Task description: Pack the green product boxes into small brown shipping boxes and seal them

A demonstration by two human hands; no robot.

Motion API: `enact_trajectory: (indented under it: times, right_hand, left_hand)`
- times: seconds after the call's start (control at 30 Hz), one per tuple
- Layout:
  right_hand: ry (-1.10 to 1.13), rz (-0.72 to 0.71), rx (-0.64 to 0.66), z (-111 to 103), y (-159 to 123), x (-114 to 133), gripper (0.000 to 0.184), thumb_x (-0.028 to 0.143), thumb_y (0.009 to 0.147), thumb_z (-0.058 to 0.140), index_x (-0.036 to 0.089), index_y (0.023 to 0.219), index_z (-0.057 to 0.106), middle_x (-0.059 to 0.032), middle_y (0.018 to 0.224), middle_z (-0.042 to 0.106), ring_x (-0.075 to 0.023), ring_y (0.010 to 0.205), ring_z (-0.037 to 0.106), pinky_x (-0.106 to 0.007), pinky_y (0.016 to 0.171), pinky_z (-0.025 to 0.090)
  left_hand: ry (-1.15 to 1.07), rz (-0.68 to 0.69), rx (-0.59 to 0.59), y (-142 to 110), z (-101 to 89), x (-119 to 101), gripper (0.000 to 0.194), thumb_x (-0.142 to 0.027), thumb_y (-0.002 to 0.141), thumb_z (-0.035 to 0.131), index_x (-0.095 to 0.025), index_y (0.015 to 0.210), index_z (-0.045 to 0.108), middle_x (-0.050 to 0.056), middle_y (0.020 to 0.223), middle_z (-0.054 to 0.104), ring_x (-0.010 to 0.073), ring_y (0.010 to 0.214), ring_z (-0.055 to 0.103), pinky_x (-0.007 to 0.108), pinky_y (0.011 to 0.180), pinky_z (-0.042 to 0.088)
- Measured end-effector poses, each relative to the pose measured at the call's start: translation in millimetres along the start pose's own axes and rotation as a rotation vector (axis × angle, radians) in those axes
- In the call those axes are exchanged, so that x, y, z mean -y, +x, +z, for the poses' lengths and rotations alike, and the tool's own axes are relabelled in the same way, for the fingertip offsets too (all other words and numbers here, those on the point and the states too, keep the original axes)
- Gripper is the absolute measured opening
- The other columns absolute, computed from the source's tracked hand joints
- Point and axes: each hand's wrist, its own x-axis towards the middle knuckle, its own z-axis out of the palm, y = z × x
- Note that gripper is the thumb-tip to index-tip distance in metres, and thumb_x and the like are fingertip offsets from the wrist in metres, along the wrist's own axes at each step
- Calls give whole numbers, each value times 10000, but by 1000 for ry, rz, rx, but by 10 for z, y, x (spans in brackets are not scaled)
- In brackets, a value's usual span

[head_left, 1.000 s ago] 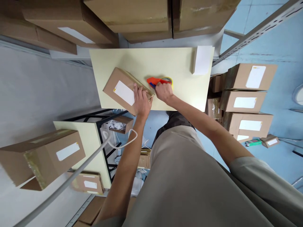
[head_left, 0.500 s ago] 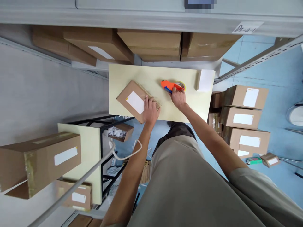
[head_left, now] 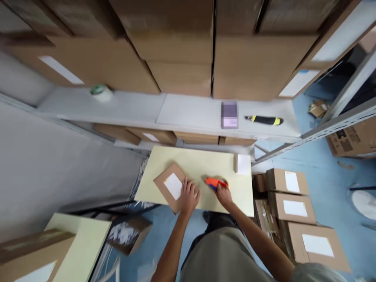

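Observation:
A small cardboard box (head_left: 164, 183) with a white label (head_left: 174, 185) lies turned at an angle on the cream tabletop (head_left: 199, 160). My left hand (head_left: 189, 197) rests flat on its right side, fingers spread. To the right, my right hand (head_left: 223, 194) is closed on an orange tape dispenser (head_left: 214, 182) with a blue part, which lies on or just above the tabletop. The roll of tape in it is partly hidden by my hand. A white stack, perhaps of labels (head_left: 243, 164), stands at the table's back right corner.
Behind the table, a grey shelf (head_left: 188, 111) holds large cartons (head_left: 179, 78), a utility knife (head_left: 266, 120), a tape roll (head_left: 102, 93) and a pixelated item (head_left: 230, 114). Labelled boxes (head_left: 296, 207) are stacked on the floor at right. At left, a second table (head_left: 85, 235) bears a carton (head_left: 32, 254).
The view has tilted up, so more of the shelf shows and the table sits lower. My left hand stays on the box, and my right still grips the tape dispenser.

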Motion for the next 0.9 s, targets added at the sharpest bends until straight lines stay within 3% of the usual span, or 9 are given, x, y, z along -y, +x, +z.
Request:
enact_trajectory:
  times: [0.13, 0.27, 0.43, 0.53, 0.6, 0.73, 0.83, 0.9]
  right_hand:
    - [-71, 41, 23, -76, -41, 70, 274, 389, 990, 609, 270, 1206, 728, -141, 967, 824, -386, 946, 833, -525, 886, 668]
    - [38, 20, -82, -347, 113, 347, 440, 469, 1047, 482, 212, 1354, 664, -197, 1093, 825, -422, 970, 836, -519, 824, 670]
    - [126, -170, -186, -1122, 681, 1096, 436, 368, 1012, 509, 214, 1409, 602, -160, 1068, 810, -390, 944, 817, -487, 818, 659]
    - [71, -343, -305, -1642, 1174, 1601, 412, 327, 1040, 488, 177, 1403, 614, -209, 1200, 778, -393, 1115, 773, -520, 964, 629]
    - [-19, -449, -351, -1906, 1519, 1885, 439, 258, 1030, 497, 150, 1442, 604, -218, 1304, 754, -378, 1251, 721, -528, 1116, 558]
    - [-229, -484, -316, -2138, 2071, 2223, 474, 128, 1002, 486, 105, 1452, 634, -222, 1366, 745, -327, 1290, 695, -490, 1250, 432]
    - [-341, -465, -282, -2158, 2270, 2304, 466, 110, 1019, 471, 24, 1440, 652, -268, 1393, 729, -335, 1313, 671, -490, 1284, 378]
    - [-369, -467, -289, -2166, 2294, 2312, 491, 126, 1037, 472, -11, 1483, 625, -287, 1425, 709, -356, 1354, 636, -514, 1297, 351]
  left_hand:
    - [-120, -72, -171, 135, -30, -192, 92, -278, 939, 661, -289, 996, 733, 114, 1195, 801, 399, 1418, 660, 703, 1269, 470]
    - [-344, -63, -227, 423, -157, -578, 196, -313, 1006, 561, -297, 1006, 757, 97, 1099, 818, 334, 1115, 784, 586, 1066, 643]
    - [-471, 48, -384, 1107, -616, -1153, 339, -294, 1059, 478, -299, 1120, 811, 110, 1156, 796, 299, 1119, 786, 507, 1047, 662]
    - [-440, 96, -464, 1605, -965, -1420, 425, -240, 1040, 479, -307, 1325, 788, 116, 1303, 776, 308, 1285, 741, 527, 1179, 601]
    - [-383, 146, -443, 1900, -1139, -1522, 482, -224, 1010, 536, -319, 1437, 741, 116, 1436, 734, 323, 1396, 683, 541, 1254, 547]
    - [-377, 165, -425, 2188, -1218, -1542, 558, -203, 986, 573, -338, 1516, 683, 99, 1552, 680, 319, 1482, 624, 532, 1292, 512]
    - [-399, 136, -409, 2065, -1055, -1355, 543, -206, 1008, 519, -299, 1521, 672, 117, 1521, 704, 310, 1482, 629, 548, 1287, 510]
    - [-418, 74, -387, 1850, -875, -1100, 518, -209, 1019, 487, -271, 1496, 680, 126, 1500, 718, 303, 1478, 635, 548, 1279, 514]
